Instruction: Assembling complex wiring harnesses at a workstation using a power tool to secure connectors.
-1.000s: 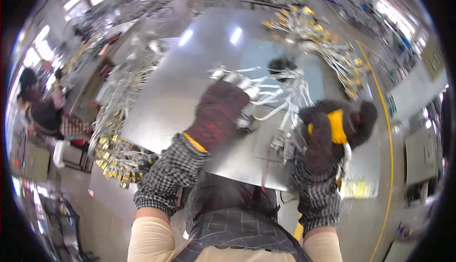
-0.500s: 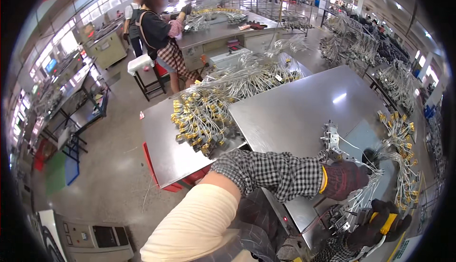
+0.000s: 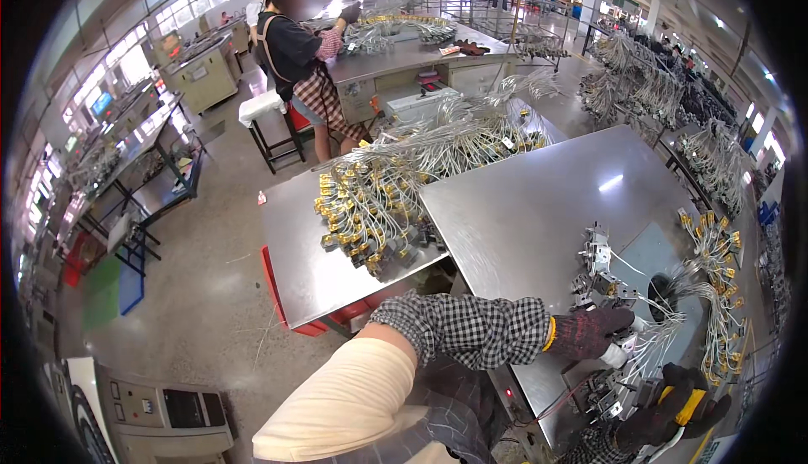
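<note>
My left hand point(image 3: 593, 334), in a dark red glove with pale fingertips, is bent over a small metal clamp fixture point(image 3: 621, 297) on the steel table. Its fingers curl at a bunch of thin white cables point(image 3: 659, 338); what they pinch is hidden. My right hand point(image 3: 686, 405), in a black glove with a yellow band, is closed beside a lower metal fixture point(image 3: 604, 398). A dark block shows at its fingertips and a white cable passes under it, but its grip is unclear. The cables run past a round black ring point(image 3: 665, 289) to yellow-tipped connectors point(image 3: 715, 249).
The steel tabletop point(image 3: 539, 203) reaches away to the left of the fixtures. A lower table point(image 3: 295, 270) bears a heap of cables with yellow ends point(image 3: 370, 207). A person point(image 3: 295, 52) works at a bench beyond, near a stool point(image 3: 263, 109). Cable racks point(image 3: 640, 85) stand far right.
My left hand has drawn back slightly left, and its pale fingertips now show at the fixture. My right hand stays nearly in place. The view has shifted a little.
</note>
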A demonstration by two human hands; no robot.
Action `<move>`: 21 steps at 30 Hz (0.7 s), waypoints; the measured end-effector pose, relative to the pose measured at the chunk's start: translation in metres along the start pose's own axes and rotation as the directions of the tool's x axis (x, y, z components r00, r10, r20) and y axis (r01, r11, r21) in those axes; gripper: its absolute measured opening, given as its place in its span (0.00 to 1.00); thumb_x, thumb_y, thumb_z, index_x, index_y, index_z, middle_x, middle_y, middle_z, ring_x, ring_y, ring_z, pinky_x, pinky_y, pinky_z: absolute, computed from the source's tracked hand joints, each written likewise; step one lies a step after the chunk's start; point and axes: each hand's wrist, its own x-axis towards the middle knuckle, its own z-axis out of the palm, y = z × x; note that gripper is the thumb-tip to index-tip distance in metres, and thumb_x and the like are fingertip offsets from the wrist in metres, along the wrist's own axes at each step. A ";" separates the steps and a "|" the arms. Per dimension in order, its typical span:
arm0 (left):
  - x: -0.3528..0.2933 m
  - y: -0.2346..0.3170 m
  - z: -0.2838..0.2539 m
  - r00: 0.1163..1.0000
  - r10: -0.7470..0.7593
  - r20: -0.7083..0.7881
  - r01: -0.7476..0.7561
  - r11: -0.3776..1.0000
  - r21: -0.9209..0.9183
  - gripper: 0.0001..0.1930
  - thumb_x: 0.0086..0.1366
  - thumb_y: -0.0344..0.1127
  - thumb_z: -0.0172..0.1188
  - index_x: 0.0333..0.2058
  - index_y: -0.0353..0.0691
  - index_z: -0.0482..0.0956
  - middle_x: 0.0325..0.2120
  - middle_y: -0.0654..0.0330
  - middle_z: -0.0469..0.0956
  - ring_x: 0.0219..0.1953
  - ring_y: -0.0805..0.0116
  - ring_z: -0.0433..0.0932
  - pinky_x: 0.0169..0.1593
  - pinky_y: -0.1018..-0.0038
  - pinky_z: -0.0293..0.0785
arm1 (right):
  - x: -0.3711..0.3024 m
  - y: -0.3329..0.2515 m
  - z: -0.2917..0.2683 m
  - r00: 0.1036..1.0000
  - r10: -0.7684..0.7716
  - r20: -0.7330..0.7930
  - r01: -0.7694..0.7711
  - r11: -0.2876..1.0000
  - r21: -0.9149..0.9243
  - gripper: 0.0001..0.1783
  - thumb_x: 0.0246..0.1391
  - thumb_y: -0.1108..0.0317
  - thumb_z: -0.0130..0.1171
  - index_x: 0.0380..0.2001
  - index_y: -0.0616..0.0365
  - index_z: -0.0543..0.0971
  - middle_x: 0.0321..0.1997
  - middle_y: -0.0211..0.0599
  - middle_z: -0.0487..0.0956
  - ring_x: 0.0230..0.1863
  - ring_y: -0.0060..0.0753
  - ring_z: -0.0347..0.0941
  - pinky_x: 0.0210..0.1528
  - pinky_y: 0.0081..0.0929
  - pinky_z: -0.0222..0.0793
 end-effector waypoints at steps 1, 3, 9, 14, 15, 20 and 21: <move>0.002 -0.015 0.003 0.999 0.039 0.003 -0.039 0.999 0.017 0.31 0.55 0.34 0.68 0.57 0.41 0.66 0.41 0.59 0.74 0.47 0.67 0.73 0.51 0.66 0.69 | -0.005 -0.010 0.006 0.994 0.081 -0.073 -0.084 0.996 -0.040 0.34 0.63 0.69 0.54 0.66 0.64 0.52 0.40 0.50 0.78 0.31 0.36 0.76 0.35 0.26 0.76; 0.001 -0.036 0.009 0.998 0.065 0.010 -0.065 0.998 0.007 0.32 0.54 0.35 0.69 0.57 0.42 0.67 0.43 0.58 0.75 0.48 0.65 0.73 0.52 0.65 0.70 | -0.007 -0.008 0.005 0.978 0.148 -0.148 -0.162 0.984 -0.081 0.34 0.63 0.69 0.54 0.66 0.63 0.52 0.41 0.49 0.79 0.32 0.36 0.76 0.34 0.26 0.75; -0.007 -0.026 0.001 0.975 0.217 0.044 -0.221 0.957 0.188 0.28 0.56 0.33 0.65 0.56 0.41 0.70 0.54 0.49 0.72 0.59 0.52 0.70 0.60 0.61 0.68 | -0.004 0.002 0.003 0.996 -0.026 -0.089 0.033 0.997 0.072 0.33 0.64 0.67 0.53 0.66 0.62 0.53 0.42 0.52 0.78 0.34 0.37 0.77 0.37 0.27 0.75; 0.001 -0.041 0.003 0.974 0.202 0.104 -0.209 0.976 0.068 0.28 0.57 0.36 0.65 0.57 0.40 0.70 0.54 0.49 0.72 0.60 0.52 0.69 0.62 0.62 0.66 | -0.008 0.021 -0.010 0.995 0.081 -0.050 -0.078 0.996 0.053 0.33 0.64 0.67 0.52 0.66 0.65 0.52 0.42 0.52 0.79 0.34 0.36 0.76 0.38 0.28 0.75; 0.003 -0.043 0.002 0.973 0.184 0.141 -0.189 0.982 0.018 0.28 0.57 0.37 0.64 0.56 0.40 0.70 0.54 0.49 0.72 0.60 0.52 0.69 0.63 0.62 0.65 | -0.009 0.014 -0.007 0.997 0.058 -0.057 -0.056 0.998 0.041 0.32 0.64 0.67 0.52 0.66 0.65 0.52 0.42 0.52 0.79 0.34 0.36 0.77 0.38 0.28 0.75; 0.001 -0.003 -0.031 0.907 0.218 0.361 -0.355 0.856 0.376 0.22 0.57 0.41 0.63 0.49 0.43 0.74 0.44 0.49 0.78 0.49 0.49 0.78 0.53 0.59 0.73 | -0.009 0.028 -0.025 0.984 0.148 -0.104 -0.146 0.989 0.022 0.32 0.65 0.66 0.50 0.66 0.66 0.52 0.42 0.53 0.79 0.34 0.37 0.77 0.38 0.29 0.76; 0.001 -0.007 -0.037 0.895 0.255 0.365 -0.382 0.862 0.333 0.21 0.57 0.41 0.63 0.48 0.41 0.75 0.43 0.48 0.79 0.48 0.49 0.78 0.51 0.58 0.74 | -0.006 0.026 -0.017 0.973 0.204 -0.106 -0.196 0.977 0.086 0.32 0.65 0.65 0.50 0.66 0.66 0.53 0.42 0.53 0.79 0.34 0.37 0.77 0.38 0.29 0.76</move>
